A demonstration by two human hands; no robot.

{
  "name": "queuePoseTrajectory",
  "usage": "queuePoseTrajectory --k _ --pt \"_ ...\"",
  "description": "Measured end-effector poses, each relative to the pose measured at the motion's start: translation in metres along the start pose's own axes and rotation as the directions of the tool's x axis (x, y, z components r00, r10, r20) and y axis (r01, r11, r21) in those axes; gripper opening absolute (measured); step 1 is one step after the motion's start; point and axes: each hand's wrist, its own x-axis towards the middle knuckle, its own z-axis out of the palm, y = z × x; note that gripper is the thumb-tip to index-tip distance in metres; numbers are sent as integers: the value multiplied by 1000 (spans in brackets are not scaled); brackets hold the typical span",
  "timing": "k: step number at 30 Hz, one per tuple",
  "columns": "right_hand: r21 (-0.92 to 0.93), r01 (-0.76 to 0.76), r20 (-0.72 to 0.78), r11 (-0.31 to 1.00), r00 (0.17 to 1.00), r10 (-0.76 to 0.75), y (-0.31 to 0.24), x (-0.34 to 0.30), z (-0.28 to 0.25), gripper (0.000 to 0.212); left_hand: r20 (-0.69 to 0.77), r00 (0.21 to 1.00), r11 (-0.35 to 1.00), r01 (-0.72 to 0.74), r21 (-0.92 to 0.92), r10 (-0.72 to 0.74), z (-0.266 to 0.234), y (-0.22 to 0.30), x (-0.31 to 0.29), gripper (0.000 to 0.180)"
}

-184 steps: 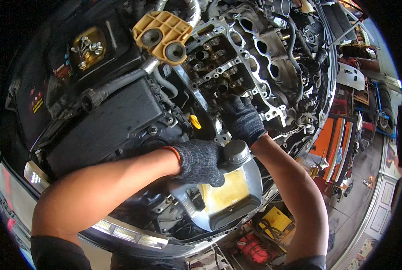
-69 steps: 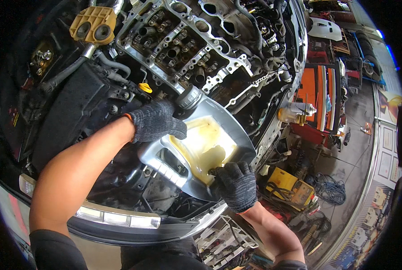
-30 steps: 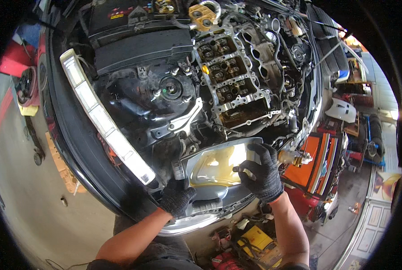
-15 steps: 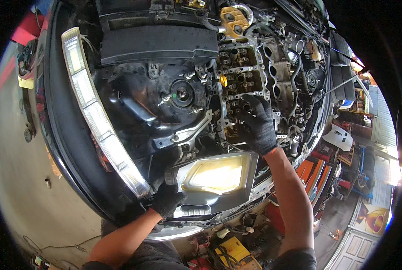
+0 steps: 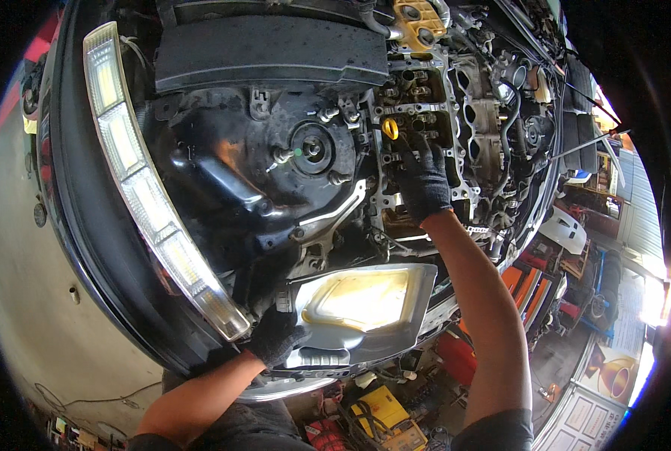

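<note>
My left hand [image 5: 277,338], in a black glove, is closed on the left end of a grey metal pan [image 5: 418,297]. A shallow layer of yellowish oily liquid [image 5: 356,298] lies in the pan and reflects the light. My right hand [image 5: 423,183], gloved as well, reaches down into the open top of the engine's cylinder head [image 5: 458,143]. Its fingers point away from me among dark valve parts, just below a yellow ring handle [image 5: 389,128]. The fingertips merge with the dark recesses, so I cannot see whether they hold anything.
A lit strip work light [image 5: 142,169] lies along the left of the engine bay. A black cover [image 5: 272,52] and the strut mount [image 5: 313,148] are beyond the pan. A tan cover [image 5: 420,26] sits at the far end. A yellow case [image 5: 380,412] stands below the bumper.
My right hand has moved farther along the cylinder head, closer to the yellow ring handle. My left hand keeps its hold on the pan. The view has shifted slightly.
</note>
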Motion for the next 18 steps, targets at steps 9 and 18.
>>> queuePoseTrajectory --k 9,18 --pt "-37 -26 9 999 1000 26 -7 6 -4 61 -11 949 910 -297 288 314 4 -13 -3 19" --pt "219 -234 34 947 972 232 -10 6 -7 67 -16 984 978 -177 112 180 6 -11 1 24"
